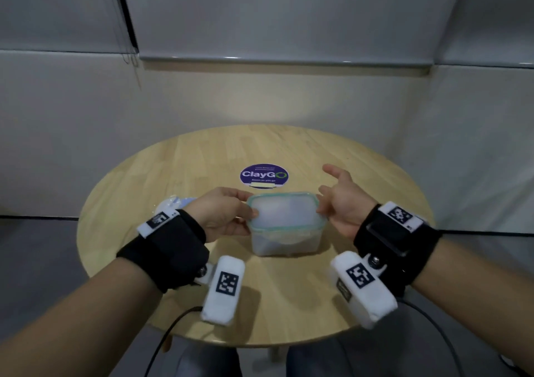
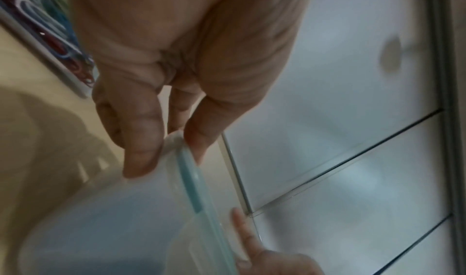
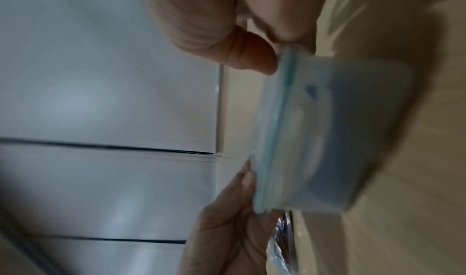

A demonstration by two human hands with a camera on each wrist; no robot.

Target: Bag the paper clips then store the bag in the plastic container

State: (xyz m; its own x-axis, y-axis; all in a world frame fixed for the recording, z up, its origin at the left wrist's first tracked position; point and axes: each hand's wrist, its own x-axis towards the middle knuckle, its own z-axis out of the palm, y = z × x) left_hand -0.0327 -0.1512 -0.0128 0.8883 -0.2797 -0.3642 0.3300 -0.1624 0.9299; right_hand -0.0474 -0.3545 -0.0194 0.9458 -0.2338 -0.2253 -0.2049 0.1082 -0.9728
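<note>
Frosted plastic container [image 1: 286,239] with its teal-rimmed lid [image 1: 284,212] on, gripped at both ends near the middle of the round wooden table [image 1: 361,290].

Left hand [image 1: 224,217] pinches the lid's left edge, thumb on top and fingers [image 2: 141,131] curled under the rim; right hand [image 1: 342,206] pinches the right edge with thumb [image 3: 252,56] and lower fingers, its index finger pointing up and free. A clear bag [image 1: 173,203] of coloured paper clips [image 2: 50,32] lies on the wood just beside the left hand, toward the table's left edge. A purple ClayGo sticker [image 1: 263,175] sits behind the container. Bare wood runs to the near, right and far edges.
</note>
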